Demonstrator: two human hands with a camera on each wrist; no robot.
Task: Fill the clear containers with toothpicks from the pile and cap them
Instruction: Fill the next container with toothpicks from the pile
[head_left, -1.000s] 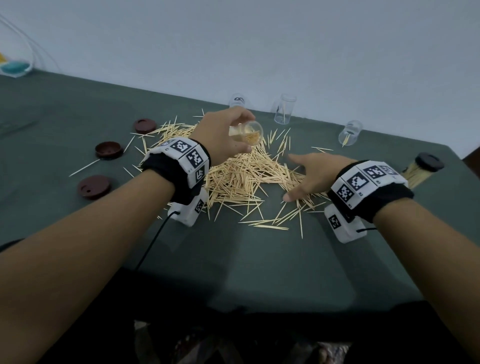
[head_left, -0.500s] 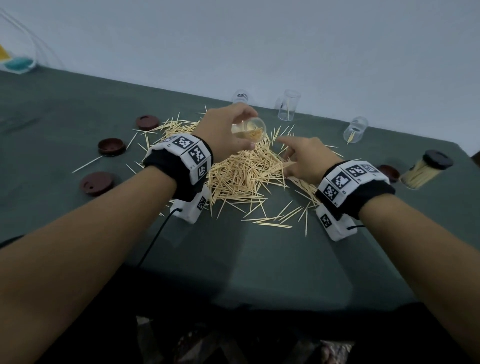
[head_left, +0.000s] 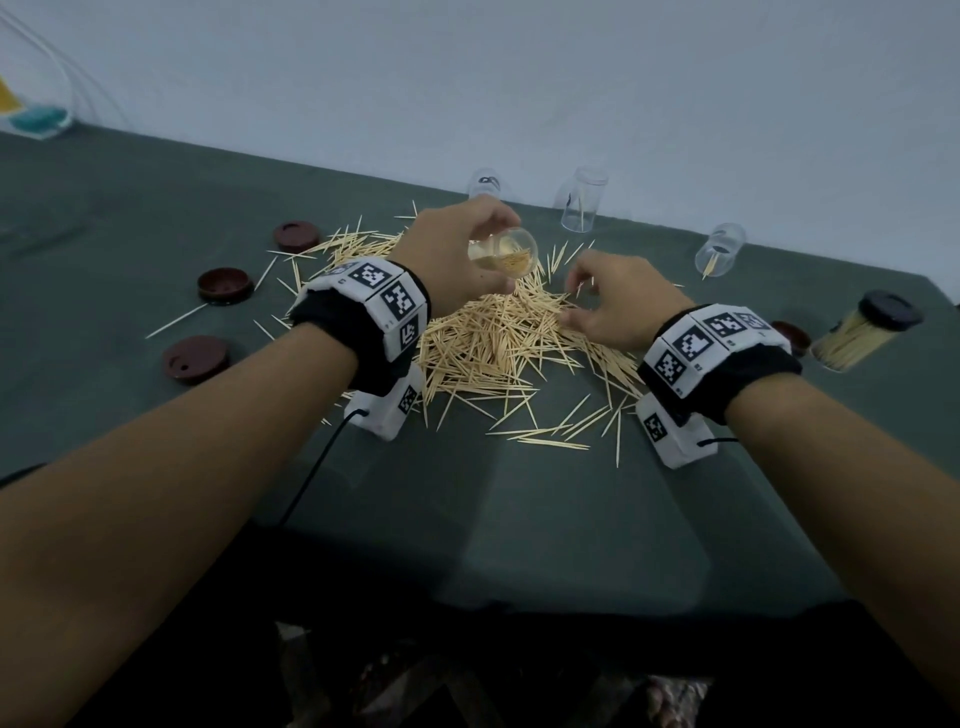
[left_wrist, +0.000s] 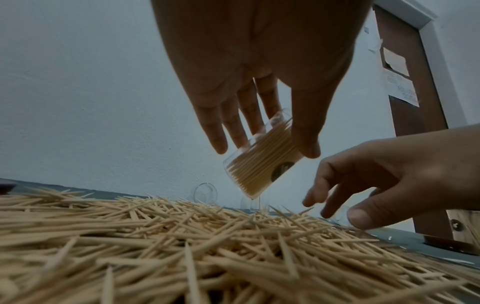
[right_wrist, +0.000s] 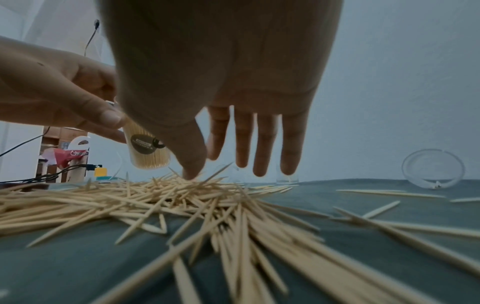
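A part-filled clear container is gripped, tilted, by the left hand above the toothpick pile. At its three o'clock, the right hand is lowered with fingers relaxed, nothing visibly grasped. Toothpicks could be spilled if the container is tipped further.

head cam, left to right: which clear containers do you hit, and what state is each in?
Empty container at the back → part-filled container held by left hand → upright container → tipped container → capped full container on its side.
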